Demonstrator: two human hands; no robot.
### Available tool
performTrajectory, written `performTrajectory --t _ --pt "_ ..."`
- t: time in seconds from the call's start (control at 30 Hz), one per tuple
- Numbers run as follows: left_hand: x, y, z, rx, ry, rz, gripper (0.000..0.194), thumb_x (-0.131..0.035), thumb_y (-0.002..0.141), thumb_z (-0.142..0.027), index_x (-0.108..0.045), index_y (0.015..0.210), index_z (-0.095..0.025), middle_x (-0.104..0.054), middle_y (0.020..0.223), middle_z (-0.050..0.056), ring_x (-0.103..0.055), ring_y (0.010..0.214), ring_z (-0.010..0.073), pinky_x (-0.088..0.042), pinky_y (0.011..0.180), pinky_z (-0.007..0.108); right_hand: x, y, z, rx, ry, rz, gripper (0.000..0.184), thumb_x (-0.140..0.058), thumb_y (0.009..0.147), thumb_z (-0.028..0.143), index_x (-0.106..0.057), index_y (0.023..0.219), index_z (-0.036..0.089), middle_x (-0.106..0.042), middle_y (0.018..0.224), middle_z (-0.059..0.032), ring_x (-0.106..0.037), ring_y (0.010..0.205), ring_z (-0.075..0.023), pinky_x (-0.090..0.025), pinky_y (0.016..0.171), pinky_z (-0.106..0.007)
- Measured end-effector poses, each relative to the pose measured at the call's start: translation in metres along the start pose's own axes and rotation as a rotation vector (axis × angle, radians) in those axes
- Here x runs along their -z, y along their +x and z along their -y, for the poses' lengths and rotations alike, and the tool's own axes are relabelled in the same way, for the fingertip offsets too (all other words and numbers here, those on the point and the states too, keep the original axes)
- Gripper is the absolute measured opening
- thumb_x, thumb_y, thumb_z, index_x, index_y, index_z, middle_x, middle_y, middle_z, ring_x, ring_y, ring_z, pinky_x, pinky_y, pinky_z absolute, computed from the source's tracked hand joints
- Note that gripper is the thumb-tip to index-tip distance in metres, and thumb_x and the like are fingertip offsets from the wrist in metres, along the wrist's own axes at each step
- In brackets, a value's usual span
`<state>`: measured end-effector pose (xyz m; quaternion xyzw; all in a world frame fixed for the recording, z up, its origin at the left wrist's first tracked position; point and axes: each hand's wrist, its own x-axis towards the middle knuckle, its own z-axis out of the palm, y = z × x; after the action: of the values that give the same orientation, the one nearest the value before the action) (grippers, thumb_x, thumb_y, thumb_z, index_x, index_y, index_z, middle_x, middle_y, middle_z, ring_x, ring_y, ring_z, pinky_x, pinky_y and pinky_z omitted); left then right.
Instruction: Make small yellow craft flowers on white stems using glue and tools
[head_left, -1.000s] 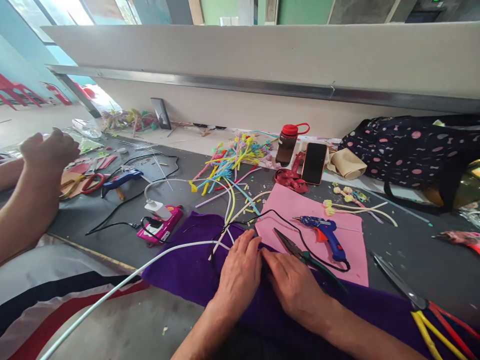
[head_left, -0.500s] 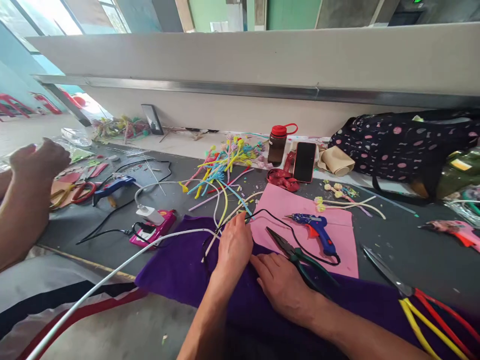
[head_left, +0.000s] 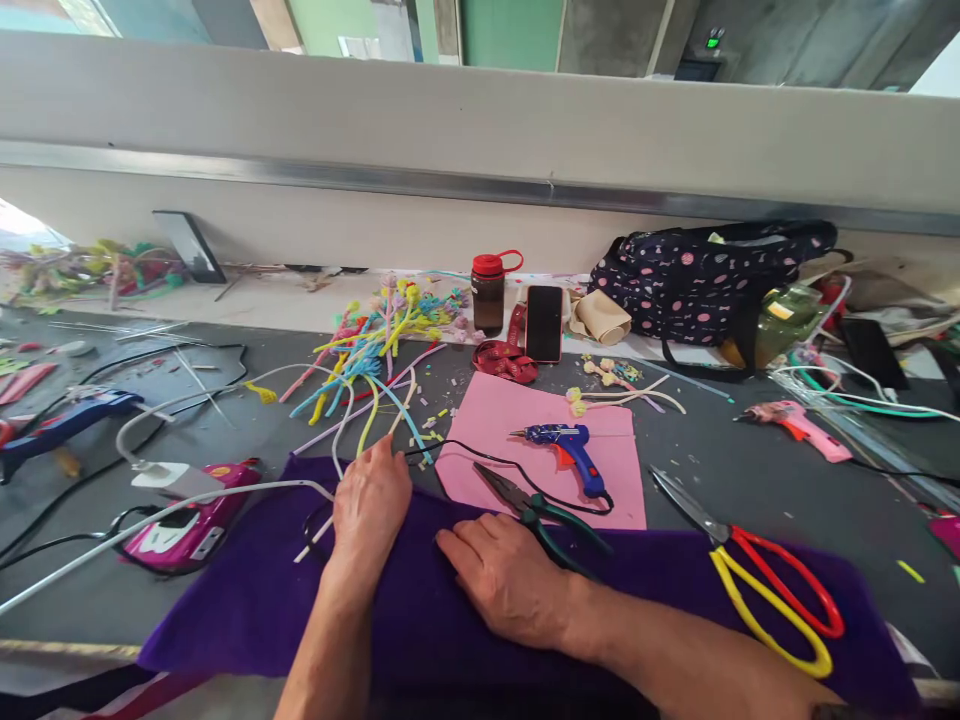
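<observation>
On a purple cloth (head_left: pixel 247 610), my left hand (head_left: pixel 373 500) is closed, fingers curled downward and largely hidden. A black cord (head_left: pixel 480 452) from the blue glue gun (head_left: pixel 574 455) runs to it, and a pale stem (head_left: pixel 313 540) and a white cable (head_left: pixel 262 487) also meet it. What its fingers grip, I cannot make out. My right hand (head_left: pixel 517 575) lies flat on the cloth with fingers extended, just below the green-handled long-nose pliers (head_left: pixel 544 510). The glue gun and the pliers' jaws rest on a pink sheet (head_left: pixel 480 410).
Scissors (head_left: pixel 739 545) with red and yellow handles lie at right, beyond them a pink glue gun (head_left: pixel 806 425). A colourful fuzzy-stem bunch (head_left: pixel 375 345), bottle (head_left: pixel 487 300), phone (head_left: pixel 544 322) and patterned bag (head_left: pixel 697 285) stand along the back. A pink power strip (head_left: pixel 214 510) sits left.
My view has swung to the right, so the co-worker's hand at the left is out of frame and more of the right side shows. Both my hands stay nearly in place on the cloth.
</observation>
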<state>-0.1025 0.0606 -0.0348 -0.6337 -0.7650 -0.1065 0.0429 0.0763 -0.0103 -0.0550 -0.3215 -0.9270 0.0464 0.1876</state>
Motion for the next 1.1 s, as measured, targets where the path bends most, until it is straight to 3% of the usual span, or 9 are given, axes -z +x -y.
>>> performTrajectory --t 0.17,0.27,0.4,0.53,0.67,0.8,0.97,1.1 --pt "0.006 -0.009 -0.009 -0.114 -0.113 -0.169 0.034 -0.038 0.087 -0.021 -0.057 0.112 -0.010 -0.066 0.105 0.015 -0.061 0.097 0.0281 -0.046 0.085 0.039 0.001 0.000 -0.001 0.014 -0.025 0.012 0.036 -0.048 0.086 0.019 -0.047 0.121 0.009 -0.059 0.097 -0.0107 -0.051 0.082 -0.0212 -0.041 0.069 -0.034" --pt "0.016 -0.021 -0.037 -0.338 -0.318 -0.292 0.029 -0.042 0.087 -0.022 -0.057 0.111 -0.015 -0.062 0.114 0.011 -0.056 0.105 0.0250 -0.043 0.091 0.038 -0.010 0.000 -0.002 0.015 -0.036 0.010 0.030 -0.052 0.085 0.022 -0.051 0.112 0.011 -0.061 0.095 -0.0088 -0.053 0.081 -0.0215 -0.043 0.069 -0.035" --pt "0.021 -0.030 -0.077 -0.665 -0.539 -0.218 0.027 -0.050 0.084 -0.020 -0.059 0.110 -0.018 -0.062 0.113 0.008 -0.055 0.108 0.0213 -0.043 0.092 0.036 -0.031 0.004 -0.004 -0.022 -0.065 -0.005 0.017 -0.047 0.082 0.010 -0.059 0.093 0.013 -0.065 0.086 -0.0083 -0.057 0.078 -0.0208 -0.046 0.064 -0.032" --pt "0.019 -0.023 -0.095 -0.816 -0.676 -0.075 0.023 -0.050 0.084 -0.017 -0.062 0.104 -0.017 -0.065 0.105 0.008 -0.058 0.102 0.0201 -0.046 0.088 0.034 -0.034 0.005 -0.004 -0.013 -0.067 0.014 0.021 -0.048 0.077 0.007 -0.061 0.093 0.013 -0.067 0.082 -0.0074 -0.059 0.075 -0.0211 -0.047 0.061 -0.032" --pt "0.017 -0.015 -0.096 -0.805 -0.861 0.099 0.014 -0.051 0.083 -0.018 -0.065 0.088 -0.018 -0.069 0.087 0.004 -0.064 0.083 0.0159 -0.051 0.073 0.027 -0.020 0.001 -0.005 0.057 -0.017 0.023 0.031 -0.049 0.078 0.015 -0.056 0.108 0.011 -0.064 0.098 -0.0109 -0.056 0.091 -0.0255 -0.047 0.076 -0.038" --pt "0.010 -0.011 -0.092 -0.649 -0.979 0.263 0.017 -0.053 0.082 -0.024 -0.064 0.072 -0.017 -0.066 0.065 0.000 -0.062 0.061 0.0117 -0.047 0.056 0.019 -0.009 0.000 -0.005 0.043 0.062 0.020 0.037 -0.047 0.082 0.017 -0.051 0.117 0.009 -0.058 0.111 -0.0133 -0.048 0.106 -0.0260 -0.040 0.093 -0.039" --pt "0.003 -0.008 -0.080 -0.531 -0.964 0.423 0.026 -0.050 0.084 -0.031 -0.064 0.068 -0.016 -0.060 0.055 -0.002 -0.054 0.051 0.0091 -0.040 0.047 0.017 -0.004 0.001 -0.002 -0.002 0.119 0.043 0.035 -0.046 0.084 0.017 -0.050 0.118 0.010 -0.057 0.112 -0.0133 -0.047 0.104 -0.0265 -0.041 0.090 -0.041" --pt "0.002 -0.010 -0.076 -0.537 -0.928 0.444 0.035 -0.046 0.086 -0.034 -0.061 0.060 -0.016 -0.059 0.053 -0.001 -0.051 0.050 0.0087 -0.037 0.047 0.017 -0.006 -0.001 0.000 0.001 0.144 0.025 0.042 -0.045 0.083 0.015 -0.046 0.125 0.010 -0.057 0.114 -0.0134 -0.047 0.103 -0.0276 -0.041 0.088 -0.043"
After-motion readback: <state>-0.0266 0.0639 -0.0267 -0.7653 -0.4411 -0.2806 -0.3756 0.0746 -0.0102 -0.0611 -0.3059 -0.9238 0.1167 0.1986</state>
